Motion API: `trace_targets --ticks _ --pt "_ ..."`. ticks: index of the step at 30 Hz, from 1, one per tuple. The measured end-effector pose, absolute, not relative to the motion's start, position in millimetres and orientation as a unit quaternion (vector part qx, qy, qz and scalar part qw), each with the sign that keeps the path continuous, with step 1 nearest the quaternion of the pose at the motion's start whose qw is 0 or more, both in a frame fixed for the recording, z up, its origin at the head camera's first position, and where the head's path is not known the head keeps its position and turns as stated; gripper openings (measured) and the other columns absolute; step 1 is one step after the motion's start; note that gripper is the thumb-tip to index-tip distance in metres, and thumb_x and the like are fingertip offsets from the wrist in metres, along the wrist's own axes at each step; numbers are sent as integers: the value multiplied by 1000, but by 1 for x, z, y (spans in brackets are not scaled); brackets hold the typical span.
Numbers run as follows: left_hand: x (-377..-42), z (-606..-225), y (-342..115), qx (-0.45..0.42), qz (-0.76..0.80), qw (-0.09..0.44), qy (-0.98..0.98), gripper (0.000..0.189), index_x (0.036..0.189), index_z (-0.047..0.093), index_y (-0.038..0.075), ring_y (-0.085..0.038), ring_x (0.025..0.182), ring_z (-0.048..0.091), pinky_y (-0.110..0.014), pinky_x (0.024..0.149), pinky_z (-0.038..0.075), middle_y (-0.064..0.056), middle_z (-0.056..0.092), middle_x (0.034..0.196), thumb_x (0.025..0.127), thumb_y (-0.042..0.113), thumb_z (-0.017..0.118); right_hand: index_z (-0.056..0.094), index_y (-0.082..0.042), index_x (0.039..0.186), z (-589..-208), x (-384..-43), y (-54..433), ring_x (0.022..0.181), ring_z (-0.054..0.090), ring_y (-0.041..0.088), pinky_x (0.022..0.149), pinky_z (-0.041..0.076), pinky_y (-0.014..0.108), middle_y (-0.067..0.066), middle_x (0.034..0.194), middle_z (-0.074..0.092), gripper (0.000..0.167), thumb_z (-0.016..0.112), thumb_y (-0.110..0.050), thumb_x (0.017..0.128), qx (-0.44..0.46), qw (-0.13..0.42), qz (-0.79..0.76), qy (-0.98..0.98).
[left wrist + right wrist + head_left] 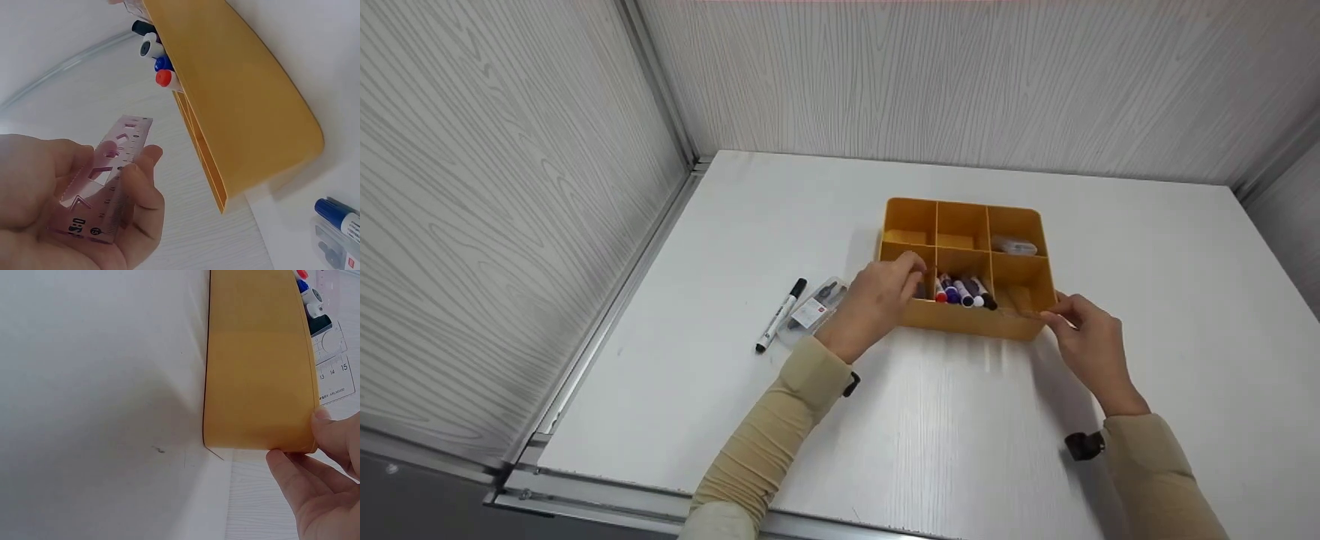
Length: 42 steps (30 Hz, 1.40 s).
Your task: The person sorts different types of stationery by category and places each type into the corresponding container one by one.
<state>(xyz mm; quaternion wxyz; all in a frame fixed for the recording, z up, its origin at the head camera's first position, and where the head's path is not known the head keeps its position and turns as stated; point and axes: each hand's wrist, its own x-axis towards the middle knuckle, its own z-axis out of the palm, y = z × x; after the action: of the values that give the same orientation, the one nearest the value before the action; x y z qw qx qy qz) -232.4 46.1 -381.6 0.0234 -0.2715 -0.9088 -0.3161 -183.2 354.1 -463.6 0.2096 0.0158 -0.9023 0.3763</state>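
My left hand (877, 300) is over the front left compartment of a yellow divided organizer box (967, 322). In the left wrist view it holds a pink see-through ruler (107, 174) between thumb and fingers; the head view hardly shows this ruler. My right hand (1091, 345) pinches the box's front right corner, thumb at the rim and fingers against the side. Several markers (966, 292) lean in the front middle compartment, caps toward me. A clear ruler (334, 377) sticks up at the front right compartment, near the right thumb.
Left of the box, a marker (781, 315) lies on the white table (675, 405) beside a clear plastic case (810, 313) with a label. A small pale object (1016, 247) sits in the back right compartment. Panelled walls (930, 82) stand behind and at the left.
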Motion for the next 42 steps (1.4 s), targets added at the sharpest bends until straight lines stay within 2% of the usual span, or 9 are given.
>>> trace_targets --ticks 4,7,11,16,21,24,30,35,42 --pt "-233 -378 61 -290 -308 36 -905 21 115 65 10 -12 76 56 -18 67 48 -3 68 94 103 22 51 65 4 91 -463 -184 353 105 69 41 77 38 -5 25 102 72 18 73 -12 87 14 210 378 -902" --pt "-233 -375 72 -298 -312 33 -902 24 112 68 12 -11 81 58 -15 72 50 -3 70 99 101 26 54 65 3 91 -463 -184 353 107 68 41 77 38 -5 26 108 72 18 72 -13 88 9 204 379 -903" --pt "-232 -372 88 -315 -318 30 -894 25 108 73 14 -7 82 61 -12 73 50 1 72 99 96 30 59 65 4 91 -462 -183 353 108 68 40 76 38 -5 27 114 70 17 72 -12 88 10 203 380 -902" --pt "-232 -367 111 -335 -262 31 -905 26 106 75 16 -5 84 62 -10 76 50 4 74 98 93 33 60 65 4 93 -463 -182 353 106 69 41 74 38 -5 26 108 71 19 71 -13 88 5 200 381 -903" --pt "-233 -366 133 -341 -150 54 -927 25 102 76 15 -6 73 59 -12 71 50 4 72 88 91 34 64 66 3 94 -463 -182 352 106 69 40 75 39 -4 24 108 72 20 71 -16 89 -2 191 376 -907" --pt "-232 -366 144 -343 -88 73 -932 25 103 76 16 -6 71 60 -13 72 53 3 73 86 90 35 67 66 1 95 -463 -182 352 107 69 38 78 40 -3 23 109 72 19 71 -16 89 -5 192 366 -910" --pt "-229 -369 162 -351 -59 92 -930 13 100 79 22 -7 81 67 -19 76 57 6 76 92 90 25 73 66 4 94 -463 -183 353 104 70 41 75 38 -5 25 104 72 16 72 -9 88 11 207 374 -904" --pt "-225 -371 172 -378 -76 79 -919 15 104 78 21 -8 82 67 -17 76 56 4 75 93 91 24 71 66 4 94 -462 -182 352 102 70 40 73 38 -5 24 102 72 15 71 -8 89 10 210 372 -904" --pt "-222 -376 172 -437 -126 11 -891 16 107 73 10 -12 89 65 -15 80 52 -3 73 100 94 10 65 66 3 93 -461 -181 350 99 71 38 72 38 -4 22 98 73 14 71 -9 89 8 214 364 -907"
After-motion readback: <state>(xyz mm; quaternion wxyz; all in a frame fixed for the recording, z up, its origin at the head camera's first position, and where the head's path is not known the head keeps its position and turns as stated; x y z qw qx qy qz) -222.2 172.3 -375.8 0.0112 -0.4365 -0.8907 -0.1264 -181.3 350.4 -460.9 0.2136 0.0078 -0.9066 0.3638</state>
